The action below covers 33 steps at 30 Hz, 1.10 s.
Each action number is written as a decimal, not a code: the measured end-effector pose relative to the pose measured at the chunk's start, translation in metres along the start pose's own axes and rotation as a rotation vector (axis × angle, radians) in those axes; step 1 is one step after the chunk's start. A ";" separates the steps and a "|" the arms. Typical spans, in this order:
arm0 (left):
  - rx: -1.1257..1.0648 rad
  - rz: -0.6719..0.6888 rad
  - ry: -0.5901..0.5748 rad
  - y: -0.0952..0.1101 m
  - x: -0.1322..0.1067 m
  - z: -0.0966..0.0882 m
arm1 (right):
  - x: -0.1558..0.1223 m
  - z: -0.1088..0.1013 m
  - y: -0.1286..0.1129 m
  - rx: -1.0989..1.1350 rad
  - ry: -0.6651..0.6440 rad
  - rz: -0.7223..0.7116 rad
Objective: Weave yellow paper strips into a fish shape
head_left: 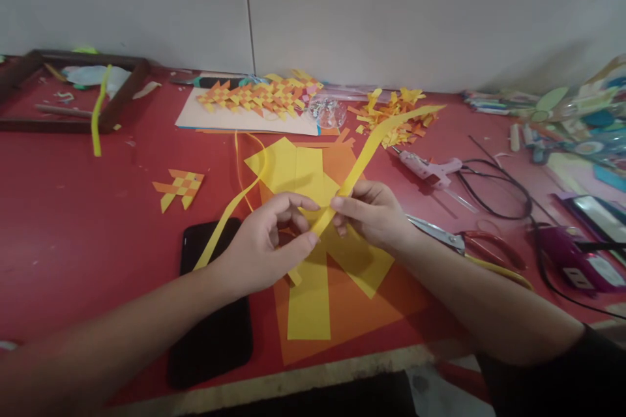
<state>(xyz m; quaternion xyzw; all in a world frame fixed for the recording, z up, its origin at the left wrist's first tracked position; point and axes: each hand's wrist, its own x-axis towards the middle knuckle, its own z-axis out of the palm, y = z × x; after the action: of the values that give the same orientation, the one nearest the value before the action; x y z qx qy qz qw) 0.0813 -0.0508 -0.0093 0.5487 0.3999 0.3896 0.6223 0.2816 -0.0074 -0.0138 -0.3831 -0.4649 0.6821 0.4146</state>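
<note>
My left hand [267,241] and my right hand [372,212] meet above the middle of the red table [73,221]. Both pinch long yellow paper strips [381,133]. One strip rises from my right fingers toward the back right. Another yellow strip [229,215] curves away past my left hand to the left. Beneath the hands lie flat yellow paper sheets [308,303] on an orange sheet [362,313].
A black phone [215,332] lies under my left forearm. Scissors [464,244], a pink glue gun [430,169] and black cables lie to the right. A small woven paper fish [180,186] sits left; a woven yellow-orange mat [259,96], paper scraps [396,117] and a wooden frame [73,88] are at the back.
</note>
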 end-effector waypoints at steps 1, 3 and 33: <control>0.002 -0.015 -0.014 0.001 0.000 0.000 | -0.002 0.002 0.000 -0.011 -0.025 0.003; 0.041 -0.049 -0.039 0.003 0.000 0.000 | -0.006 0.007 -0.003 -0.045 -0.070 0.013; 0.185 -0.074 -0.083 0.005 0.003 0.001 | -0.010 0.011 -0.008 -0.103 -0.135 0.094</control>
<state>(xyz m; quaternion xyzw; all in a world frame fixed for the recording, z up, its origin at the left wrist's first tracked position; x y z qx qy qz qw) 0.0833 -0.0485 -0.0047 0.6044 0.4281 0.3046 0.5989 0.2769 -0.0186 -0.0019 -0.3784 -0.5080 0.7002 0.3295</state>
